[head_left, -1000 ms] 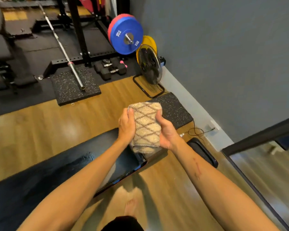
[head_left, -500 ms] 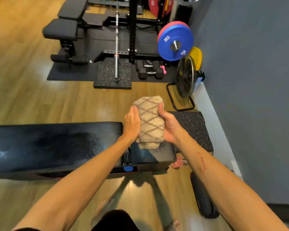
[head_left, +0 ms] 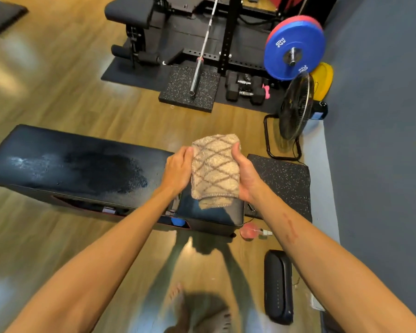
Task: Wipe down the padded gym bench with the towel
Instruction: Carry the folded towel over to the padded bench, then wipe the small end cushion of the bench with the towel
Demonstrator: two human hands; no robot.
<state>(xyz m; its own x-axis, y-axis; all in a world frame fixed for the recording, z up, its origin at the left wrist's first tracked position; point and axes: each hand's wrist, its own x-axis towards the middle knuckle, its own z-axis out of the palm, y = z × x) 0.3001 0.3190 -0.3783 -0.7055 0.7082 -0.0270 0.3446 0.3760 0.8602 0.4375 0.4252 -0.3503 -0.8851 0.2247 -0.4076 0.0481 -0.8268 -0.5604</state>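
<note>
Folded beige towel [head_left: 215,168] with a brown diamond pattern, nubby weave and stitched hem, clasped from both sides: left hand [head_left: 178,170] on its left edge, right hand [head_left: 246,173] on its right, thumb up along the cloth; other fingers hidden behind it, so only the clasp itself can be told. Held in the air above the right end of the counter [head_left: 77,164], a long black padded bench with a glossy skin, a dull wet-looking patch left of the fingers and a paler smear farther left. Right of the fingers, a black speckled rubber mat [head_left: 283,179] on the wood floor [head_left: 58,92]; beyond that, a black cage fan [head_left: 296,106] on a tube stand against the grey wall [head_left: 382,116]. Past the fingers, a second speckled mat [head_left: 178,92] under the tip of a steel barbell [head_left: 202,51], black hex dumbbells [head_left: 243,90] beside it, a black rack upright [head_left: 228,34]. Blue plate [head_left: 294,54] marked "20 KG", red one behind, yellow plate [head_left: 323,79] lower. Below the right wrist, a pink bottle [head_left: 249,231] on the floor and a black oblong case [head_left: 277,286].
</note>
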